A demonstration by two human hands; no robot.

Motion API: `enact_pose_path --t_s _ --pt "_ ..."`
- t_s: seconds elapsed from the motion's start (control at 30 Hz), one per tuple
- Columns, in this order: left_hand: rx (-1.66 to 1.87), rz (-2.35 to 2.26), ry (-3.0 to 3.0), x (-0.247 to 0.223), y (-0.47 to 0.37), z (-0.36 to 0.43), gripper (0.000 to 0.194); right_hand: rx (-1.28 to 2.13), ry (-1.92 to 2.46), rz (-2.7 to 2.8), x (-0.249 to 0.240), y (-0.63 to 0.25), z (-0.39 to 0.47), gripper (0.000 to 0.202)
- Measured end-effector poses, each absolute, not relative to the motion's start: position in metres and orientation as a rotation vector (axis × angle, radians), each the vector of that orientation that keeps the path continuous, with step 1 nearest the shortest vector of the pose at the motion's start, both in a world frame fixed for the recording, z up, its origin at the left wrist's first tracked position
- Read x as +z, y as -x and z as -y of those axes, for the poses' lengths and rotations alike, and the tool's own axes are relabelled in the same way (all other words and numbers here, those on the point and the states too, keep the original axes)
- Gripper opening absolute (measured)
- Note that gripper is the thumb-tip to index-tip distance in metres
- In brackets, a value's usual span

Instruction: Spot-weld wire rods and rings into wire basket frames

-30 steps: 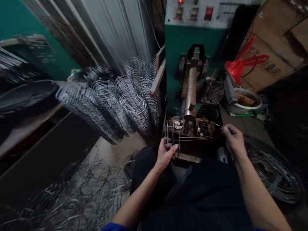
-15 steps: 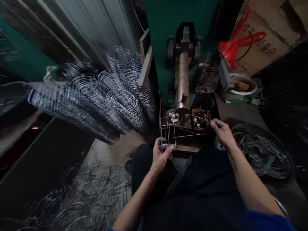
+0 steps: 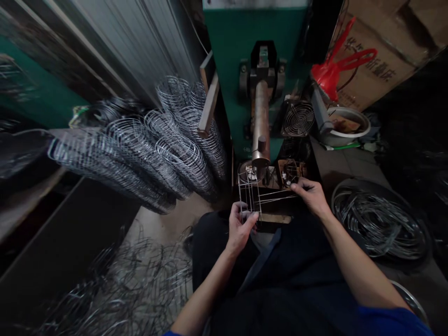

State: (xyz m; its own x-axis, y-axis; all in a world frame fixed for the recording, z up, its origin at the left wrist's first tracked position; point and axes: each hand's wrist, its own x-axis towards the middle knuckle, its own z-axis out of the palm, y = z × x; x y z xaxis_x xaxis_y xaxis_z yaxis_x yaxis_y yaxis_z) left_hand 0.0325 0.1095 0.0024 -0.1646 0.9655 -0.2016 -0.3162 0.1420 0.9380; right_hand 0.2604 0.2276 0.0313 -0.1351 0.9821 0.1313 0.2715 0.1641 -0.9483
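In my left hand is the lower end of a small box-shaped wire frame, its thumb pressed on a bottom corner. The fingertips of my right hand are pinched on the end of thin wire rods, which stretch leftward to the frame. Whether the rods are joined to the frame I cannot tell. Just above the frame is the rounded tip of a metal cylinder arm on a green machine.
Stacks of wire rings stand at the left, beside a metal bar. Loose bent wires cover the floor. On the right are a coil of wires, a white bowl, a round fan guard and a red plastic item.
My right hand has moved left and slightly down with the rods, closer to the frame. My left hand and the frame sit slightly further right. The whole view has shifted a little.
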Motion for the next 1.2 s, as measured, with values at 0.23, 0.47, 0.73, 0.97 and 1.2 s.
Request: enact_pose_path --t_s 0.23,0.47,0.73,0.97,1.2 --pt "1.361 -1.198 -0.721 -0.001 -0.034 -0.112 0.052 1.05 1.28 1.502 0.018 -0.254 -0.236 0.057" --pt "1.405 -1.193 -0.679 -0.003 -0.038 -0.12 0.052 1.002 1.301 1.486 0.018 -0.246 -0.248 0.063" --pt "1.39 -1.208 -0.693 0.001 -0.035 -0.125 0.053 0.956 1.311 1.591 0.034 -0.248 -0.256 0.059" --pt "1.392 -1.204 -0.688 0.002 -0.033 -0.124 0.053 0.9 1.32 1.555 0.033 -0.25 -0.256 0.062" --pt "1.395 -1.197 -0.662 0.002 -0.033 -0.122 0.054 0.937 1.32 1.562 0.034 -0.249 -0.251 0.063"
